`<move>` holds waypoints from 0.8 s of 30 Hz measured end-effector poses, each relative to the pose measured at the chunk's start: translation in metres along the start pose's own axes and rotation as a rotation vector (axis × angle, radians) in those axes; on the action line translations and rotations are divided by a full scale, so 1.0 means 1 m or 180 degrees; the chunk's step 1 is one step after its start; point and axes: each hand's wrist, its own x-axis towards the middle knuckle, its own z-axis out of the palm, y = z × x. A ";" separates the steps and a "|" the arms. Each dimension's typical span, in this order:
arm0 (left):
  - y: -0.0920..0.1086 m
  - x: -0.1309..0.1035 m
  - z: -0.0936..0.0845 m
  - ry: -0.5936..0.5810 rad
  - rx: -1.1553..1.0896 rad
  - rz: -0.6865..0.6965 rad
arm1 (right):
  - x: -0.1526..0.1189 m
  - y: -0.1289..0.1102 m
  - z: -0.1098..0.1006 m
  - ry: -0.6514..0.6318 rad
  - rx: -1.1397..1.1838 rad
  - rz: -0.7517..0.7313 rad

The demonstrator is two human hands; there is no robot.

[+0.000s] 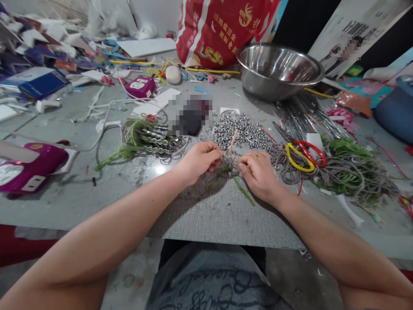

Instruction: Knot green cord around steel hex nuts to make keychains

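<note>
My left hand [206, 160] is closed in a pinch, on thin cord as far as I can tell. Opposite it, my right hand [256, 172] has its fingers curled together at the same grey and green cord [240, 187], which hangs down between the two hands onto the table. A small wooden stick [233, 140] stands just beyond the fingertips. Behind the hands lies a spread pile of small metal rings [241, 129]. What exactly sits between the fingertips is too small to make out.
Scissors [303, 157] and a heap of grey-green cords [355, 172] lie at right. A bundle of cords [142, 137] is at left. Farther back are a metal bowl [280, 73], a red bag [216, 34], a dark blurred object [192, 116] and purple power sockets [141, 87].
</note>
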 end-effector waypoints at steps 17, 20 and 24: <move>-0.017 -0.009 0.011 -0.0136 0.1520 0.2092 | 0.001 0.001 0.002 0.0107 0.0057 -0.0118; -0.019 -0.006 0.009 0.0031 0.1842 0.2347 | 0.001 0.000 0.002 0.0064 0.0042 -0.0133; -0.019 -0.006 0.006 0.0159 0.2255 0.2630 | 0.001 -0.002 0.001 -0.0020 -0.0026 -0.0106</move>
